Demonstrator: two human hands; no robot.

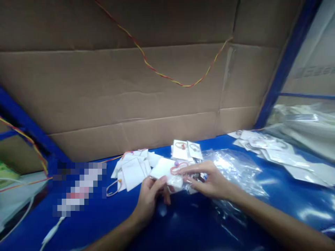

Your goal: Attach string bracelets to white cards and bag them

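My left hand (153, 191) pinches a white card (163, 168) at its lower left edge, with the thumb on top. On the card lies a red elastic loop (173, 169) with a purple bead, probably a hair tie or bracelet. My right hand (206, 179) closes on the card's right side, index finger across the loop and thumb below. Clear plastic shows around the thumb; blur hides its exact edges. Left of my hands lies a heap of white cards (133, 170), with a pinkish loop (113, 188) beside it. Carded loops (180, 149) lie just behind.
Clear plastic bags (235, 170) spread right of my hands. More white cards (282, 153) are piled at the far right on the blue tabletop (288, 212). A power strip (81, 188) lies left. Cardboard (131, 90) walls the back, with a twisted red-yellow wire (162, 75).
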